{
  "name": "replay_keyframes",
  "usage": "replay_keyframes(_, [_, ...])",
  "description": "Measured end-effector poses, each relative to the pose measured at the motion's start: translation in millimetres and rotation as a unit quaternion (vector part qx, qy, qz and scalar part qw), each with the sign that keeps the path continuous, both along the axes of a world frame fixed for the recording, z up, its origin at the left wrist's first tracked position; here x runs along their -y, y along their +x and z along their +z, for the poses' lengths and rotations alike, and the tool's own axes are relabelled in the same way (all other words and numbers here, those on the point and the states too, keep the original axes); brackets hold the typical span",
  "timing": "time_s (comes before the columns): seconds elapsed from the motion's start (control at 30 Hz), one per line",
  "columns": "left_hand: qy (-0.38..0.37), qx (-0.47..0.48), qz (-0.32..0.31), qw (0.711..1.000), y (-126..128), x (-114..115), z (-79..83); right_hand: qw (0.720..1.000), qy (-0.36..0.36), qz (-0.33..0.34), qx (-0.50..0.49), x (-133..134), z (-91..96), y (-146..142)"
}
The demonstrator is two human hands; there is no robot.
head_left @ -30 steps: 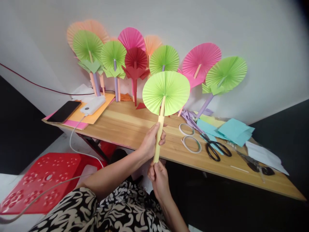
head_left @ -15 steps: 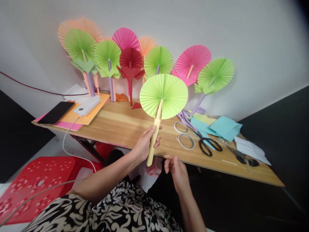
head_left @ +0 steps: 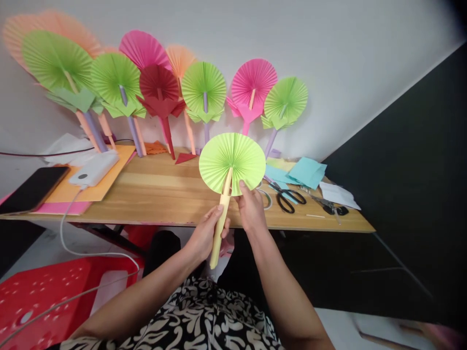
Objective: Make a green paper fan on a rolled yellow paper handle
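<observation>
My left hand (head_left: 206, 234) is wrapped round the pale yellow paper stem (head_left: 220, 227) of a lime-green pleated round paper fan (head_left: 232, 163), held upright over the table's front edge. My right hand (head_left: 251, 209) is up at the fan's lower right rim, thumb and fingers pinching the pleats where they meet the stem.
A wooden table (head_left: 160, 194) runs along the white wall, with several finished paper fans (head_left: 160, 92) leaning on it. Black scissors (head_left: 288, 198), a tape ring (head_left: 267, 197) and blue paper sheets (head_left: 306, 171) lie right. A phone (head_left: 32, 188), power bank (head_left: 93, 167) and cable lie left; a red stool (head_left: 44, 301) stands below.
My right hand let go of the stem's bottom end and rose to the fan's lower rim. The fan came lower and nearer. My head turned, shifting the scene left.
</observation>
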State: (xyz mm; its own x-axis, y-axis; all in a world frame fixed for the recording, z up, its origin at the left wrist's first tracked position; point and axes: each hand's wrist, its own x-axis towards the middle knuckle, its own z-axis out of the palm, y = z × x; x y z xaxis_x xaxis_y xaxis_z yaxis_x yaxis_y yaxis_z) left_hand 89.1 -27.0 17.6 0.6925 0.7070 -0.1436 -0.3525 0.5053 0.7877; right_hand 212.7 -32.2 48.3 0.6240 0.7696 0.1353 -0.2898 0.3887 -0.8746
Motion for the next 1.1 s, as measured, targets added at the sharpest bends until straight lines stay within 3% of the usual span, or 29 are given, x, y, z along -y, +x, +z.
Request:
replay_keyframes(0.27, [-0.041, 0.031, -0.039, 0.998, 4, -5, -1.3, 0.997, -0.001, -0.038, -0.071, -12, 5.0, 1])
replay_keyframes(0.43, [-0.042, 0.039, -0.030, 0.998, 6, -14, 4.0, 1.000, 0.003, 0.025, -0.007, -10, 0.5, 3])
replay_keyframes(0.53, [-0.008, 0.030, -0.014, 0.999, 6, -22, 9.9, 0.995, -0.002, 0.082, 0.056, -2, -5.7, 0])
replay_keyframes(0.7, [0.063, 0.005, -0.024, 0.998, 6, -25, 8.2, 0.977, -0.116, 0.158, 0.085, 8, -14.0, -6])
replay_keyframes(0.77, [0.076, -0.015, -0.055, 0.996, 5, -25, 2.1, 0.975, -0.153, 0.140, 0.079, 8, -16.2, -5])
replay_keyframes(0.87, [0.126, -0.061, -0.082, 0.987, -1, -32, -6.9, 0.982, -0.153, 0.081, 0.076, 7, -17.8, -1])
replay_keyframes(0.97, [0.195, -0.094, 0.004, 0.976, -10, -55, -7.3, 0.986, -0.136, 0.050, 0.081, 11, -16.7, 5])
replay_keyframes(1.1, [0.210, -0.071, 0.125, 0.967, -18, -94, 14.6, 0.982, -0.158, 0.081, 0.063, 20, -12.7, 9])
